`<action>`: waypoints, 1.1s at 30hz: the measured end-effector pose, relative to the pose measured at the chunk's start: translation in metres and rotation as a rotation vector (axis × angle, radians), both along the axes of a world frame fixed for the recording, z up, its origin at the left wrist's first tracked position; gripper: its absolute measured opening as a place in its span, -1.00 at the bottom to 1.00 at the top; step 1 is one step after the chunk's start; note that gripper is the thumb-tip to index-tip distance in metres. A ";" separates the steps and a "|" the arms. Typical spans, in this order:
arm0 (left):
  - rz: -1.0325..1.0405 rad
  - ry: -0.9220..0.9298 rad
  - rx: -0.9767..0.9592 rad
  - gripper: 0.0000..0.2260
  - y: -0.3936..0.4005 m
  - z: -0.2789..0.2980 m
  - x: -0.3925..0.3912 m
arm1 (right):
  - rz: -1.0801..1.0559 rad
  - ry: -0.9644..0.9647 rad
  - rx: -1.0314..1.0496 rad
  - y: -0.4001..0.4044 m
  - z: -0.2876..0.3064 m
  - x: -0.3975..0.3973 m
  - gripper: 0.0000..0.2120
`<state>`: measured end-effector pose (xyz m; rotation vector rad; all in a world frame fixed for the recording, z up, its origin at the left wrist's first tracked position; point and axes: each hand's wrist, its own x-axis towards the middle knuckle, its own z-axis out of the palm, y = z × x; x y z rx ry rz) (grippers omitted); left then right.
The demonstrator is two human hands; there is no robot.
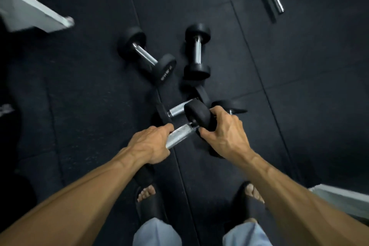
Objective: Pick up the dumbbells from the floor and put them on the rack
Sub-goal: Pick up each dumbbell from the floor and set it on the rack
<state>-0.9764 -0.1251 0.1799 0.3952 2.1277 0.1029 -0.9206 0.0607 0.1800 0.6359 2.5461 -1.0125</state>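
Both hands (185, 138) gripping one dumbbell (189, 124) | three dumbbells on floor (289, 96)

The near head of the held dumbbell (180, 134) is hidden under the left hand (150, 144). Beyond the right hand (223, 136), another dumbbell (229, 106) is mostly covered. The print on the far-left dumbbell (145, 56) cannot be read. The grey frames (30, 10) are blurred and cut off.

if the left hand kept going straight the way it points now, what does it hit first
The left hand grips the held dumbbell's handle and points up-right. Straight on, it would likely meet that dumbbell's black head first, though depth is hard to judge.
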 end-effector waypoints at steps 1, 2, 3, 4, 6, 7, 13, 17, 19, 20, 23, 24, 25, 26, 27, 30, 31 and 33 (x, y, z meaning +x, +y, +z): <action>0.031 0.016 0.004 -0.55 0.002 0.023 -0.003 | 0.037 0.024 0.009 0.003 0.020 -0.009 -0.66; 0.065 0.034 0.010 -0.54 0.003 0.045 -0.005 | 0.083 0.046 0.025 0.005 0.040 -0.018 -0.67; 0.104 0.050 0.016 -0.53 0.003 0.067 -0.006 | 0.134 0.067 0.039 0.007 0.061 -0.027 -0.67; 0.148 0.061 0.024 -0.53 0.002 0.089 -0.007 | 0.187 0.088 0.049 0.008 0.082 -0.036 -0.68; 0.251 0.079 0.050 -0.56 -0.001 0.132 -0.009 | 0.294 0.142 0.070 0.009 0.123 -0.055 -0.69; 0.303 0.092 0.064 -0.58 -0.003 0.152 -0.009 | 0.345 0.172 0.081 0.008 0.144 -0.064 -0.68; 0.543 0.244 0.121 -0.57 -0.025 0.267 -0.007 | 0.557 0.345 0.082 -0.018 0.265 -0.110 -0.69; 0.666 0.351 0.170 -0.58 -0.061 0.338 -0.014 | 0.658 0.476 0.038 -0.057 0.347 -0.138 -0.76; 0.706 0.407 0.191 -0.58 -0.086 0.373 -0.023 | 0.699 0.554 0.025 -0.084 0.386 -0.152 -0.81; 0.727 0.438 0.200 -0.57 -0.101 0.390 -0.027 | 0.720 0.588 0.020 -0.099 0.405 -0.159 -0.82; 0.771 0.512 0.233 -0.56 -0.145 0.436 -0.039 | 0.780 0.674 0.003 -0.147 0.459 -0.178 -0.82; 0.786 0.540 0.245 -0.57 -0.164 0.452 -0.043 | 0.801 0.702 0.007 -0.167 0.477 -0.185 -0.81; 0.793 0.556 0.253 -0.57 -0.177 0.463 -0.046 | 0.820 0.716 0.008 -0.181 0.490 -0.189 -0.81; 0.799 0.572 0.256 -0.56 -0.188 0.472 -0.048 | 0.836 0.729 0.010 -0.193 0.501 -0.193 -0.80; 0.813 0.598 0.261 -0.55 -0.204 0.485 -0.049 | 0.855 0.749 0.010 -0.211 0.513 -0.198 -0.80; 0.850 0.651 0.265 -0.48 -0.247 0.513 -0.049 | 0.905 0.797 0.001 -0.258 0.544 -0.207 -0.76; 0.866 0.671 0.267 -0.46 -0.261 0.520 -0.048 | 0.930 0.813 0.002 -0.273 0.553 -0.209 -0.76; 0.910 0.704 0.266 -0.45 -0.287 0.531 -0.046 | 0.985 0.834 0.001 -0.304 0.568 -0.212 -0.79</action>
